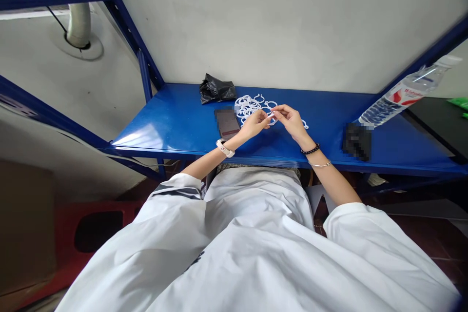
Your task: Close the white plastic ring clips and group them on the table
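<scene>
Both my hands meet over the blue table, fingertips pinched on a small white plastic ring (271, 115), which my fingers partly cover. My left hand (255, 125) grips it from the left, with a white band at the wrist. From the right, my right hand (291, 120) closes thumb and fingers on it; a black bead bracelet and a thin bangle circle that wrist. Just behind the hands lies a loose pile of white plastic rings (248, 105), some of them open loops. One more white ring shows partly beside my right hand.
A dark phone-like slab (228, 124) lies left of the pile, and a crumpled black plastic bag (217, 88) behind it. To the right stand a clear water bottle (397, 97) and a blurred black object (357, 141). Blue metal posts frame the blue table (175, 117) against the wall.
</scene>
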{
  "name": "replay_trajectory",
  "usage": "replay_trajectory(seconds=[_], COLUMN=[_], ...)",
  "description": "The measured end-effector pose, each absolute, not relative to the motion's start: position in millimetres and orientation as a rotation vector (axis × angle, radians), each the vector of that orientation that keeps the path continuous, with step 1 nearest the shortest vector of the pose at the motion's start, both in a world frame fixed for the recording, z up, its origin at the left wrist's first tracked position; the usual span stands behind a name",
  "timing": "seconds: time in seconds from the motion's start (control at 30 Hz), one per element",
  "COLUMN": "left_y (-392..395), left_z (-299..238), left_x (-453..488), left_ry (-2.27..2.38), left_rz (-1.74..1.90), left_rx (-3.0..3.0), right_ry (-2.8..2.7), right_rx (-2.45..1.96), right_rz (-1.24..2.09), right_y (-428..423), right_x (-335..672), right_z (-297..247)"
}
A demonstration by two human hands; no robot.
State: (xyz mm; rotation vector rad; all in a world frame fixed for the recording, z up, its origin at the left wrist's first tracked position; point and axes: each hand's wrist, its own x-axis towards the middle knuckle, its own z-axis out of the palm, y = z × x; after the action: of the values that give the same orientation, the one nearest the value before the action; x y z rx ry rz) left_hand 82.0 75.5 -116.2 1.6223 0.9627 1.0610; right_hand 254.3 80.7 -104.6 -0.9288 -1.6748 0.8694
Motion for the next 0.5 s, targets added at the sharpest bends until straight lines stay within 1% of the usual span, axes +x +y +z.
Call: replay_trajectory(seconds=[0.23, 0.37, 0.5], left_y=[85, 78, 81], left_z=[-130, -136, -130], left_x=[117, 108, 90], left_ry=[1.059, 0.975, 0.893], left_rz=[1.154, 1.126, 1.085], left_rx=[1.699, 1.713, 1.745], right_ry=[-1.685, -1.660, -1.642], right_rx=[-0.936, -0.908, -0.884], right_rz=[0.859, 0.942, 0.978], right_y=[103, 103, 99], right_x=[260, 255, 250], right_z=[-102, -104, -104])
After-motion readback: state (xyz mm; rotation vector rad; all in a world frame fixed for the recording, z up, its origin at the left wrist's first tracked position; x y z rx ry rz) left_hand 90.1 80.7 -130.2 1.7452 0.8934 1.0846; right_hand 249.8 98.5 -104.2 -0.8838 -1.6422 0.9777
